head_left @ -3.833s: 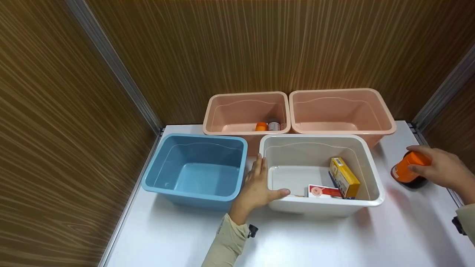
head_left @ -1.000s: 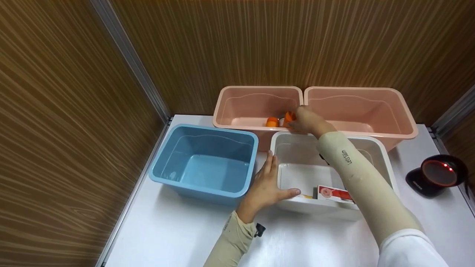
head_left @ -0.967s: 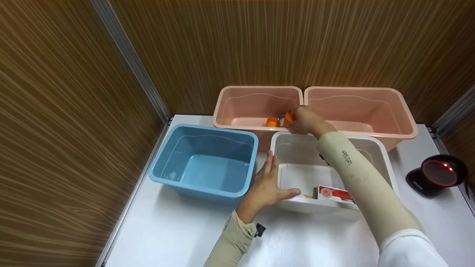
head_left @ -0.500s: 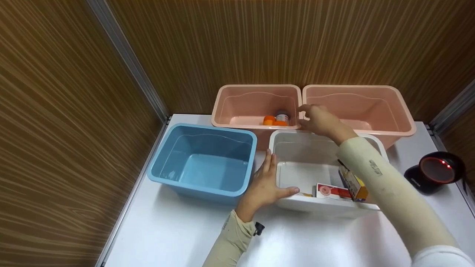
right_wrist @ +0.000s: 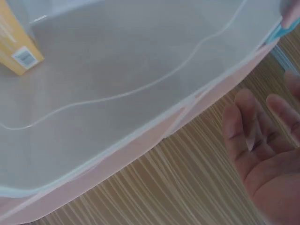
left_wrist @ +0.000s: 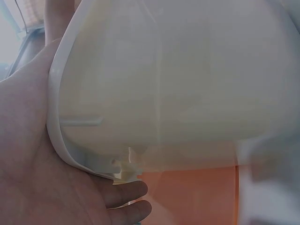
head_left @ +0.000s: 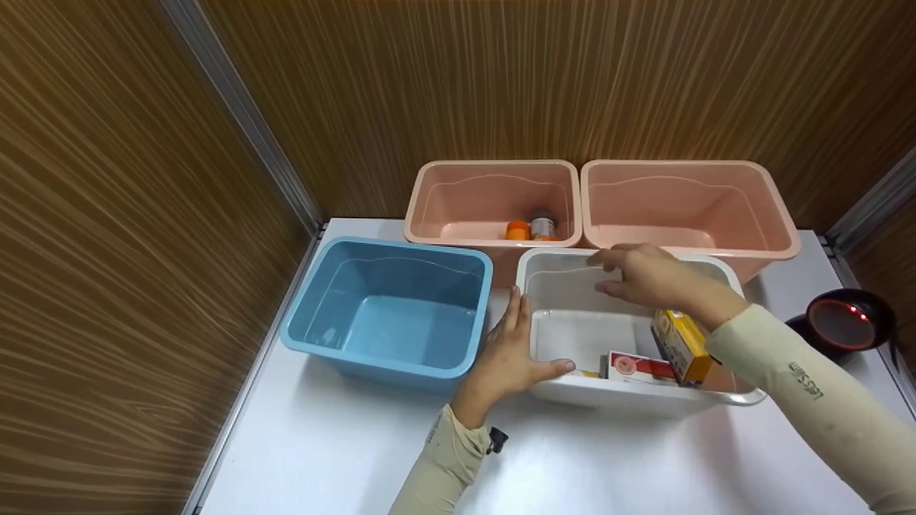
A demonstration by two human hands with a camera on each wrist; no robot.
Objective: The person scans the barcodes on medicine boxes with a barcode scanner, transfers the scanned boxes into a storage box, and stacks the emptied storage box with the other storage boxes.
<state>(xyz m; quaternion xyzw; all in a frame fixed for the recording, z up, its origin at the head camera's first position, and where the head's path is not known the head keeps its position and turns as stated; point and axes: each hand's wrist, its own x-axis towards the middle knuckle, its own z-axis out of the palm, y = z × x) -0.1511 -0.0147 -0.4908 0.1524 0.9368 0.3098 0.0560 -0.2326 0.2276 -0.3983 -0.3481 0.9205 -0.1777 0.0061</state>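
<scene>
The white bin sits against the straight, spread fingers of the left hand, perhaps to steady it. Above it hovers the right hand, fingers loosely bent, empty, the yellow box below and right of them.

back wall: brown wood-grain | left wall: brown wood-grain | corner strips: grey metal | tabletop: glossy white

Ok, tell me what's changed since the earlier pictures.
The right hand carried the orange container from the right into the left pink bin, let go, and drew back over the white bin, holding nothing. The left hand stays on that bin's rim, the yellow box inside it.
</scene>
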